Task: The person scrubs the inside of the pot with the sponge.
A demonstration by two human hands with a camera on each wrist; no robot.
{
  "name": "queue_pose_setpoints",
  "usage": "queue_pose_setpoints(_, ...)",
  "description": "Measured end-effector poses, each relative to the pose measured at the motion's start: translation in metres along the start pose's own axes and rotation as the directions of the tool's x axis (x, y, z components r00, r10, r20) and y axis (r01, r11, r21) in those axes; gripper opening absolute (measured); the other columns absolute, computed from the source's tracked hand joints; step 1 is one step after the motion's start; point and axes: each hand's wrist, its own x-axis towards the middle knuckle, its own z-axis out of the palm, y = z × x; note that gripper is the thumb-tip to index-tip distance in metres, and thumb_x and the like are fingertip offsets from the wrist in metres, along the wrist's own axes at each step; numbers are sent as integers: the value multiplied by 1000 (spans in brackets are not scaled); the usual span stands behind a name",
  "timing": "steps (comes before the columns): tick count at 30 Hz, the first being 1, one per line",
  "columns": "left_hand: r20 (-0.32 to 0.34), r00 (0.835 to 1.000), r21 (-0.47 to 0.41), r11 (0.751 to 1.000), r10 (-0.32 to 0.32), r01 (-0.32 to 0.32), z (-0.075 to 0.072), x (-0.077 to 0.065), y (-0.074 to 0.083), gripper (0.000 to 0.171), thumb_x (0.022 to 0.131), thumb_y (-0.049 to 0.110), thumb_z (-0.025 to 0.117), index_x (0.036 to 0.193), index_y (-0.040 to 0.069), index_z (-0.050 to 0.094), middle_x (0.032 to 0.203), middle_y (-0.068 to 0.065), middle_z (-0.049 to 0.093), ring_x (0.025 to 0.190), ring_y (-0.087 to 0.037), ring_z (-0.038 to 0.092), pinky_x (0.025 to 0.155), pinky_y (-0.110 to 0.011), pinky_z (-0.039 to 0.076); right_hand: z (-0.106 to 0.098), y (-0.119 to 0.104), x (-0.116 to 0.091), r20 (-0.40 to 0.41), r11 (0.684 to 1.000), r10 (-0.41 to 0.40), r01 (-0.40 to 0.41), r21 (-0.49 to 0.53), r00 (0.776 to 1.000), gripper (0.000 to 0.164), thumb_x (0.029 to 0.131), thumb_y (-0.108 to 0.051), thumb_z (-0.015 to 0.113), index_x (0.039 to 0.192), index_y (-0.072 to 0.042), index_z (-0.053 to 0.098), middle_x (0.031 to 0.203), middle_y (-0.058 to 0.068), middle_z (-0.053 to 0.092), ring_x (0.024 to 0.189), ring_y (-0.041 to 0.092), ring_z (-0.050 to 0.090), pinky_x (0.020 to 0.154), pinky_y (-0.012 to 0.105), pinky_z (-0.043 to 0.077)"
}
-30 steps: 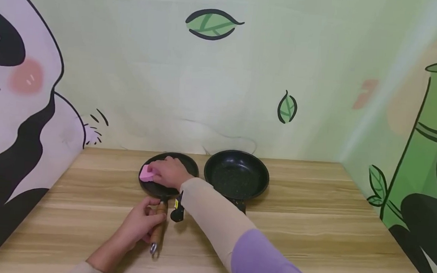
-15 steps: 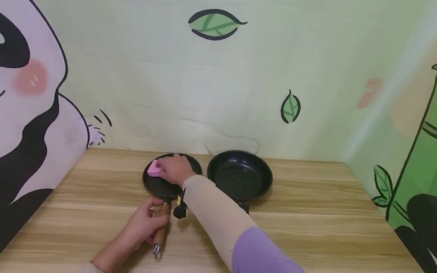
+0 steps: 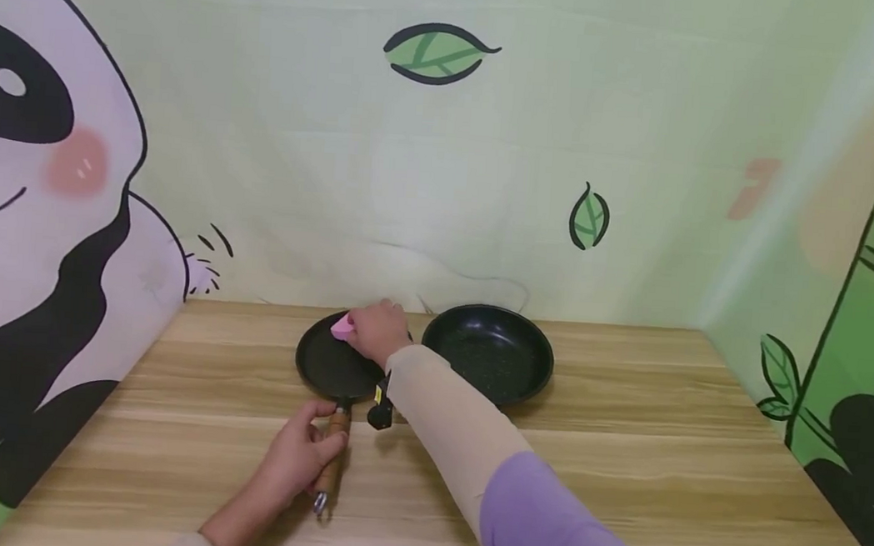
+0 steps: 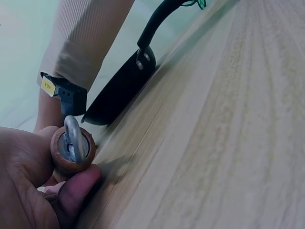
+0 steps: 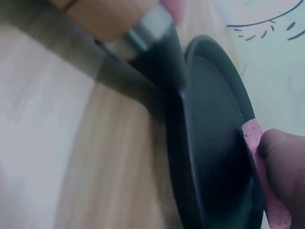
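A shallow black frying pan (image 3: pixel 329 367) with a wooden handle (image 3: pixel 333 459) lies on the table, its handle pointing toward me. My left hand (image 3: pixel 294 456) grips that handle, thumb on one side and fingers around it. In the left wrist view the metal hanging ring (image 4: pixel 74 140) at the handle's end shows between thumb and fingers. My right hand (image 3: pixel 381 330) holds a pink sponge (image 5: pixel 264 176) against the pan's inner surface, near its far rim. In the right wrist view the thumb (image 5: pixel 283 162) presses along the sponge; the other fingers are hidden.
A deeper black frying pan (image 3: pixel 488 351) stands just right of the first one, its handle hidden by my right sleeve (image 3: pixel 450 424) in the head view. The wooden table (image 3: pixel 621 451) ends at a printed backdrop (image 3: pixel 299 198) behind the pans.
My right hand has slid the sponge from the pan's left side toward its far right part. The left hand keeps its grip on the handle. The head view has shifted slightly left.
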Motion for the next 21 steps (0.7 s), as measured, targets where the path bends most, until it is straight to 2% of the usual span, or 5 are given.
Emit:
queue_pose_setpoints(6, -27, 1000, 42, 999, -9, 10, 2, -1, 4, 40, 78, 11, 66, 115, 11, 53, 61, -8, 50, 36, -18, 46, 29, -32, 40, -10, 15, -5, 5, 998, 21, -21, -52, 1000, 33, 85, -53, 53, 96, -25, 64, 88, -8, 63, 83, 19, 50, 78, 37, 41)
queue_pose_setpoints(11, -26, 1000, 62, 998, 0, 2, 3, -2, 5, 41, 79, 11, 65, 117, 9, 52, 61, -7, 50, 37, -16, 45, 30, -30, 39, -21, 22, -12, 65, 993, 70, -64, -99, 995, 38, 83, -57, 53, 88, -22, 65, 84, -4, 63, 83, 21, 52, 76, 38, 43)
queue_pose_setpoints(16, -24, 1000, 74, 997, 1, 1, 2, -1, 4, 41, 79, 10, 65, 118, 9, 51, 61, -7, 50, 36, -16, 45, 30, -31, 40, -39, 24, -23, 142, 986, 110, -90, -141, 984, 42, 81, -59, 55, 90, -20, 67, 89, -1, 64, 85, 23, 54, 72, 38, 45)
queue_pose_setpoints(21, -13, 1000, 65, 998, 0, 1, 2, 0, 4, 40, 78, 11, 65, 116, 9, 51, 59, -7, 50, 34, -15, 43, 29, -32, 40, -56, 25, -34, 233, 984, 108, -70, -165, 966, 42, 80, -57, 59, 94, -18, 67, 89, 0, 62, 86, 22, 53, 77, 38, 44)
